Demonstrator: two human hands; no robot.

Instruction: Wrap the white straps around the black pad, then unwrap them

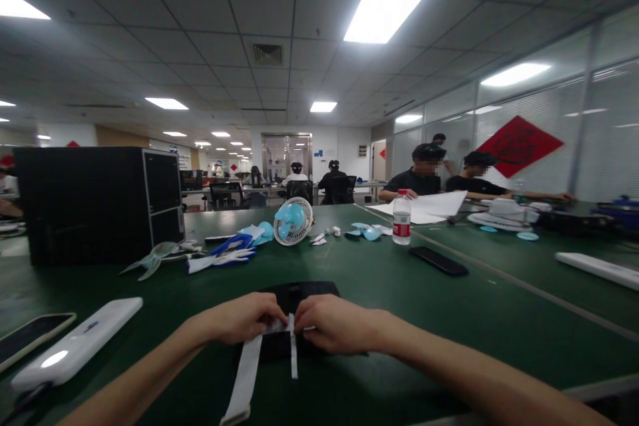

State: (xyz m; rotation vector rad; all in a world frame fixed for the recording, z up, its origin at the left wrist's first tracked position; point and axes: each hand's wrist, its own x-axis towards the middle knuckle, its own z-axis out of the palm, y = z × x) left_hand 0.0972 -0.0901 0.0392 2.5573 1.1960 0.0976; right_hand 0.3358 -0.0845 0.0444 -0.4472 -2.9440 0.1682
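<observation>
A black object (pixel 313 289) lies flat on the green table in front of me, mostly covered by my hands; its kind I cannot make out. A ribbed white elastic strap (pixel 246 373) runs from it towards me, and a narrower white strap end (pixel 294 361) hangs down between my hands. My left hand (pixel 249 317) is closed, its fingertips pinching the white strap near the middle of the black object. Close beside it, my right hand (pixel 335 323) is closed at the narrow strap end, with thumb and fingers bent. Its fingertips are partly hidden.
A black computer case (pixel 90 203) stands at the left. Blue and white gloves (pixel 224 253), a small fan (pixel 293 221), loose blue fan blades (pixel 367 231), a water bottle (pixel 401 219) and a black phone (pixel 439 261) lie beyond my hands. A white power bank-like device (pixel 80 339) sits near-left. People sit at right.
</observation>
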